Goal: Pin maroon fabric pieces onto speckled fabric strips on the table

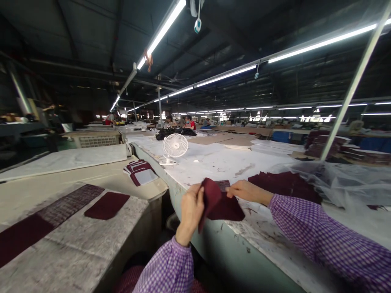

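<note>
In the middle of the view, my left hand [191,208] is closed on a maroon fabric piece [211,196], thumb on its near face, holding it raised and bent. My right hand [247,191] pinches the edge of another maroon fabric piece [226,209] by its speckled part [222,185]. That second piece lies at the edge of the white-covered table, partly hidden behind the raised one. Whether the two pieces are joined I cannot tell. Right of my right hand lies a pile of dark maroon fabric [284,185].
On the left-hand table sit a maroon panel [106,205], a long speckled strip [70,205] and a small stack of maroon-and-white pieces [140,173]. A white clip fan [175,145] stands ahead. Clear plastic sheeting [345,179] and a metal pole [354,85] are at right. Workers sit far back.
</note>
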Available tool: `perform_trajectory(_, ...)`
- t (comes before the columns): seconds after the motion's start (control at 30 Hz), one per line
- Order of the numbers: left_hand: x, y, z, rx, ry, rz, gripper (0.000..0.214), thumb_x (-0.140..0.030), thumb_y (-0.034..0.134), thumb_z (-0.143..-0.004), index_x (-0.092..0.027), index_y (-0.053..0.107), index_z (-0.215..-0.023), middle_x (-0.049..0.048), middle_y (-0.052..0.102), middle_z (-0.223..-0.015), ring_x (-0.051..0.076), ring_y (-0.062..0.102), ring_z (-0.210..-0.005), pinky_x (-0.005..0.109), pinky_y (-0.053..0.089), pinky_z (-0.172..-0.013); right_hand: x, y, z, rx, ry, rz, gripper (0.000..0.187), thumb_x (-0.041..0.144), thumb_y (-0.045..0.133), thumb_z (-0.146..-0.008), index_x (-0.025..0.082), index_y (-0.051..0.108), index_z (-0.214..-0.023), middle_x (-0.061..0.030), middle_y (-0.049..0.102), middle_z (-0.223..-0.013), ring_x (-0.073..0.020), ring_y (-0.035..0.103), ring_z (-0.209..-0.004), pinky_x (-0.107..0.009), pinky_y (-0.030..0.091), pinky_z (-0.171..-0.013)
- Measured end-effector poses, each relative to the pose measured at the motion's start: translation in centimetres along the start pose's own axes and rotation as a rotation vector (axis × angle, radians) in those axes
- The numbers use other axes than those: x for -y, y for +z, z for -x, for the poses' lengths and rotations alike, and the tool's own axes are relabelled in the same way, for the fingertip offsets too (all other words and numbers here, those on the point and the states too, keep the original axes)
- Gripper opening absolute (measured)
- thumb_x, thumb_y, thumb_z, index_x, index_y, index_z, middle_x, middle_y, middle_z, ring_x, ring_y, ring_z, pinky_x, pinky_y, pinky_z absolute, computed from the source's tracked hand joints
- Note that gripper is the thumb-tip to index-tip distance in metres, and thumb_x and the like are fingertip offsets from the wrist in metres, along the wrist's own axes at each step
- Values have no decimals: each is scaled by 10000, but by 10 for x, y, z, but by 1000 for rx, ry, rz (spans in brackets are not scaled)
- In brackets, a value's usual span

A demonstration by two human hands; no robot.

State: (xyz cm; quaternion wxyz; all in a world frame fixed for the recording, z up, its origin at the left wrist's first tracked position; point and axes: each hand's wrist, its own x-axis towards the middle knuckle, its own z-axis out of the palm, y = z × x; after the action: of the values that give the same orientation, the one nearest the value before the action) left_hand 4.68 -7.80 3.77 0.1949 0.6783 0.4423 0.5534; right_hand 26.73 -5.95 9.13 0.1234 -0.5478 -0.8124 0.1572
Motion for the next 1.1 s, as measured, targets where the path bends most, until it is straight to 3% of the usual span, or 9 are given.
perform_trajectory(0.1,-19,15,9,96,127,-241,302,-227,397,-890,-183,638,-1066,89,686,-958,208,631,-877,317,468,-798,-3,2,-2,73,237,-348,746,726,234,-826,128,645,-650,-107,656,-649,-134,539,-487,-231,355,-430)
perform_trajectory(0.2,-18,3,4,4,9,-446,321,-237,379,-904,-181,635,-1088,107,693,-833,212,648,-759,299,467,-700,-2,2,-2,155,345,-597,759,779,242,-784,124,600,-650,-99,635,-573,-112,520,-401,-195,315,-353)
perform_trajectory(0.4,-16,-28,-6,-334,60,-527,328,-242,396,-903,-161,619,-1130,107,660,-820,210,625,-738,282,445,-658,13,-1,5,306,99,-815,739,712,256,-843,94,609,-643,-92,641,-565,-82,535,-397,-153,332,-351)
perform_trajectory(0.53,-31,-15,11,-175,328,-457,342,-162,357,-901,-152,592,-1149,78,647,-773,183,575,-730,269,452,-658,25,-4,10,499,111,-960,881,737,90,-834,67,656,-751,-127,666,-643,-146,614,-512,-217,456,-443)
perform_trajectory(0.67,-42,-4,24,31,493,-437,385,-104,325,-892,-167,540,-1205,56,657,-787,176,542,-733,272,458,-663,34,-16,16,405,100,-1064,743,682,171,-876,109,634,-980,-93,687,-803,-179,649,-707,-289,526,-647)
perform_trajectory(0.77,-38,-11,19,-62,401,-477,370,-117,339,-894,-184,567,-1178,63,665,-815,171,571,-749,264,451,-677,38,-29,22,340,96,-984,663,669,249,-874,143,598,-1075,-82,682,-847,-168,641,-670,-265,518,-581)
perform_trajectory(0.9,-22,-32,0,-291,113,-595,305,-179,405,-890,-181,635,-1090,88,665,-806,186,613,-733,252,421,-621,44,-36,28,205,43,-920,616,649,327,-867,117,631,-811,-69,651,-671,-97,558,-464,-178,407,-404)
perform_trajectory(1.0,-15,-41,-5,-387,87,-625,296,-190,422,-887,-173,639,-1088,89,660,-782,186,606,-703,252,410,-601,53,-27,28,413,18,-951,739,691,227,-861,89,633,-720,-108,654,-632,-114,573,-452,-197,429,-420)
perform_trajectory(1.1,-21,-37,2,-303,289,-566,325,-155,380,-895,-159,621,-1113,90,666,-799,183,571,-718,267,438,-627,64,-14,25,545,30,-1067,811,730,131,-839,106,624,-999,-165,677,-934,-202,665,-686,-308,529,-560)
